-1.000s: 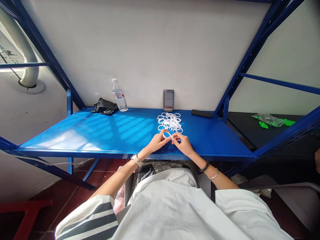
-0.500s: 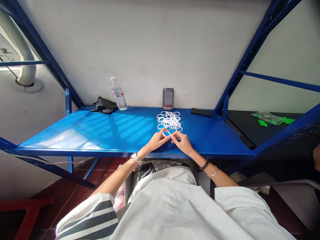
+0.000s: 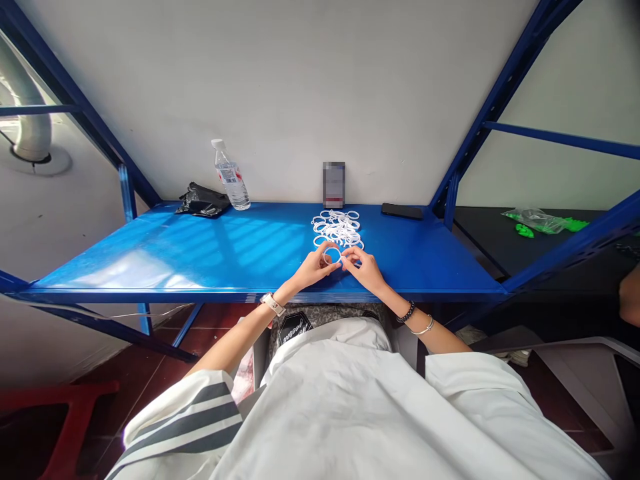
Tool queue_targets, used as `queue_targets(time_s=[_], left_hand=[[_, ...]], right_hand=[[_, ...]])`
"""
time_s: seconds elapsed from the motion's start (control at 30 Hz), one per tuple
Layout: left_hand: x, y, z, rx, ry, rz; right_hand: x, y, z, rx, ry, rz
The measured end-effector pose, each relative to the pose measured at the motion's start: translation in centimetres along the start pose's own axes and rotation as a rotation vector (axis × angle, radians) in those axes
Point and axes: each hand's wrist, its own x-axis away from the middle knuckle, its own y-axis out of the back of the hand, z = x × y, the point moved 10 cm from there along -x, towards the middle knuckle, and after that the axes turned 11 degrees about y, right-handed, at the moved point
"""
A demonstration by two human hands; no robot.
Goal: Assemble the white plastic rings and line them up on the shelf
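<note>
Between my hands is a thin white ring (image 3: 332, 249), held just above the front part of the blue table. My left hand (image 3: 314, 265) has its thumb and fingers closed around the ring's left side. At the ring's right side, the fingertips of my right hand (image 3: 364, 267) pinch it; the exact spot under them is too small to make out. Right behind my hands lies a loose pile of similar white rings (image 3: 340, 229), several of them overlapping, some with small tabs or ends.
On the blue table (image 3: 240, 250) stand a clear water bottle (image 3: 232, 177) and a phone (image 3: 334, 185) leaning on the wall. A black plastic bag (image 3: 201, 200) lies left, a dark flat phone (image 3: 401, 211) right. Green pieces in a bag (image 3: 540, 220) sit on another table.
The view has tilted slightly, so everything sits a little higher. The ring between my hands has turned and now shows a rounder opening. Both hands keep their hold.
</note>
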Motion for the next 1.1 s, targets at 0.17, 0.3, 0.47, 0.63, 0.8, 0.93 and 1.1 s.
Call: queue_targets(time_s=[0.17, 0.3, 0.47, 0.63, 0.8, 0.93, 1.1], left_hand=[[-0.05, 0.07, -0.14, -0.026, 0.002, -0.005], [-0.10, 0.35, -0.42, -0.076, -0.018, -0.035], [-0.11, 0.47, -0.73, -0.077, -0.022, -0.051], [-0.03, 0.69, -0.67, -0.010, 0.003, -0.078], [-0.07, 0.87, -0.50, 0.030, 0.011, -0.087], [-0.14, 0.72, -0.46, 0.032, 0.007, -0.066], [-0.18, 0.63, -0.33, 0.029, 0.012, -0.056]], right_hand=[[-0.11, 0.13, 0.35, 0.027, 0.002, 0.000], [-0.24, 0.10, 0.92, 0.043, 0.027, 0.020], [-0.28, 0.23, 0.93, 0.043, 0.049, 0.004], [-0.28, 0.29, 0.64, 0.043, 0.062, -0.015], [-0.29, 0.35, 0.55, 0.050, 0.069, -0.027], [-0.31, 0.31, 0.49, 0.059, 0.065, -0.025], [-0.29, 0.34, 0.55, 0.064, 0.071, -0.030]])
